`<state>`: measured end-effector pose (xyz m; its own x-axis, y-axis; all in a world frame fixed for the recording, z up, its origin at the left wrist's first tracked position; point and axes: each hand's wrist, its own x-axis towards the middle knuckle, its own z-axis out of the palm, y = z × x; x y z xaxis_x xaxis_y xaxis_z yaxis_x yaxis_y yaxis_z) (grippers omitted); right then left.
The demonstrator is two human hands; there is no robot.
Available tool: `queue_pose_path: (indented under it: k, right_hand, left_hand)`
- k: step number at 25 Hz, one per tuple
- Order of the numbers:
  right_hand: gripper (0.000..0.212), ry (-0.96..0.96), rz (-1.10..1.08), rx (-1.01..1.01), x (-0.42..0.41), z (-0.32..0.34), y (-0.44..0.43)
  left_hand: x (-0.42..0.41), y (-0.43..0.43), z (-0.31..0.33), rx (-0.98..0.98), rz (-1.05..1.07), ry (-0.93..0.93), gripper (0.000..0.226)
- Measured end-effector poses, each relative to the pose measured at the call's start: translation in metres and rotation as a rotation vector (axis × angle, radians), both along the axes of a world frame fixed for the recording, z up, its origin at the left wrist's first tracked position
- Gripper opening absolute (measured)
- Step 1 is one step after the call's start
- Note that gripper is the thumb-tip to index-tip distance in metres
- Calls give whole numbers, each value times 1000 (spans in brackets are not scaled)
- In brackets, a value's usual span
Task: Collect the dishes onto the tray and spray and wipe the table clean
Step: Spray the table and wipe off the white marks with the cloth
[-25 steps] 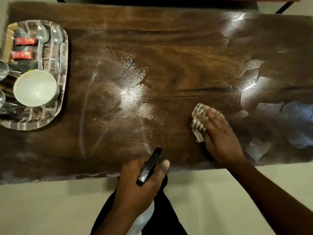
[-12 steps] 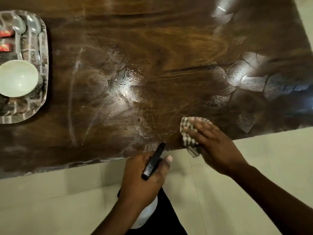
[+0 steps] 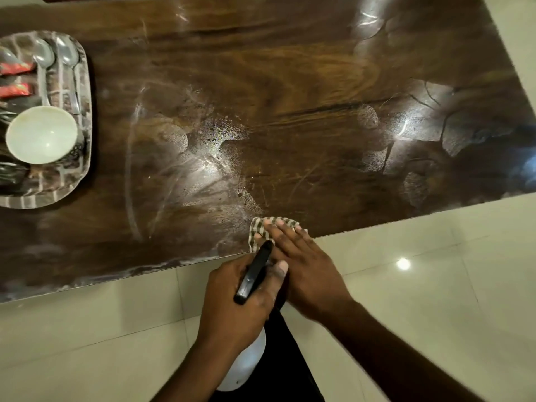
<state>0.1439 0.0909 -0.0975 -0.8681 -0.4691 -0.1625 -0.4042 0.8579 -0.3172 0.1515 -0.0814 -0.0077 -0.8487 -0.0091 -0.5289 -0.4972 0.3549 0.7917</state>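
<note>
My right hand point(image 3: 301, 265) presses a checked cloth point(image 3: 261, 229) flat against the near edge of the dark wooden table point(image 3: 290, 82). Just left of it, off the table's edge, my left hand point(image 3: 240, 303) grips a white spray bottle point(image 3: 246, 364) with a black nozzle point(image 3: 255, 271) pointing towards the cloth. At the table's left end stands a metal tray point(image 3: 84, 117) holding a white bowl point(image 3: 42, 134), two spoons point(image 3: 55, 59) and red sachets point(image 3: 16, 78). Wet streaks and smears shine across the tabletop.
Pale floor tiles point(image 3: 435, 271) fill the view below the table's near edge. The table's right end point(image 3: 504, 68) runs diagonally at the upper right. The tray is cut off by the left border of the view.
My right hand has dragged the cloth from the table's middle right to its near edge, close to my left hand. The view has shifted back from the table.
</note>
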Motion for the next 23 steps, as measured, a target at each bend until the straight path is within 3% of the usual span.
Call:
queue_pose_path:
  k: [2, 4, 6, 8, 10, 14, 17, 20, 23]
  right_hand:
    - [69, 57, 12, 57, -21, 3, 30]
    - [66, 71, -309, 55, -48, 6, 61]
    - [65, 48, -682, 16, -75, 9, 74]
    - [65, 28, -848, -12, -93, 8, 50]
    - [64, 8, -715, -26, -87, 7, 3]
    - [66, -75, -29, -68, -38, 1, -81]
    - [57, -40, 288, -72, -35, -4, -75]
    - [61, 3, 188, 12, -66, 3, -22]
    - [63, 25, -258, 32, -101, 8, 20]
  left_hand:
    - [2, -10, 1, -5, 31, -24, 61]
    - [4, -19, 1, -5, 65, -44, 69]
    - [4, -26, 1, 11, 102, -63, 55]
    - [2, -32, 1, 23, 119, -60, 38]
    - [-1, -37, 3, 27, 148, -62, 39]
    - [-11, -45, 6, 19, 194, -33, 27]
    - [-19, -50, 5, 17, 178, -10, 13]
    - [-23, -55, -2, -32, 215, -23, 40]
    - [-26, -59, -2, -43, 310, -51, 55]
